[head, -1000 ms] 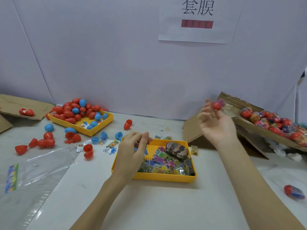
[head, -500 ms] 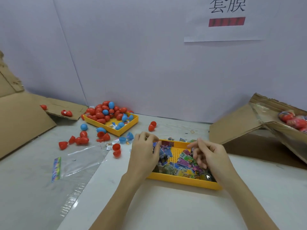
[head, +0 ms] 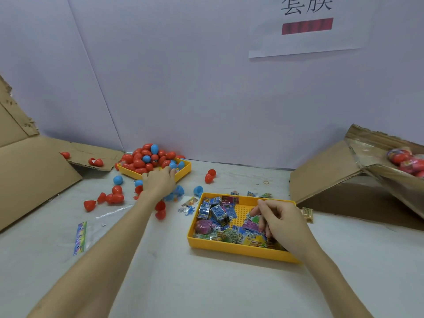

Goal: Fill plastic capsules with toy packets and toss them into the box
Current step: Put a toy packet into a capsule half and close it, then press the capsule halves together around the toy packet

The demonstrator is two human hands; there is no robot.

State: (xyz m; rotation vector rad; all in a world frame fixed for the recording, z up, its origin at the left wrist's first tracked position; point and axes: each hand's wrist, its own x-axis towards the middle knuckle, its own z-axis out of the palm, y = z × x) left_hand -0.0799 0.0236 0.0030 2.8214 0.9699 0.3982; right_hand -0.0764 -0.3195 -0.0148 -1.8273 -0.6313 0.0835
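Left hand [head: 158, 182] reaches to the upper left of frame, over the near rim of the capsule tray [head: 183, 172]; fingers spread toward the red and blue capsules [head: 146, 158]. From behind I cannot tell whether it has one yet. Right hand [head: 278, 220] dips into the packet tray [head: 229, 247] at centre right, fingers curled down among the toy packets [head: 218, 213]; whether one is pinched is hidden under my own fingers.

Step, as I judge it: start of a fresh cycle, fetching a capsule and a packet at once. Nothing filled in either hand that I can see.

Next move calls for: one capsule lifted clear of the heap, one single packet separated from its neighbours, both brought together in front of me, packet in, halves closed, then a toss to the box [head: 376, 171] at right edge.

Hard to make out: left fingertips, masked by the back of the hand. Box cut off by the frame; only a few filled capsules show inside. Loose capsule halves [head: 210, 176] lie scattered on the counter [head: 206, 283].
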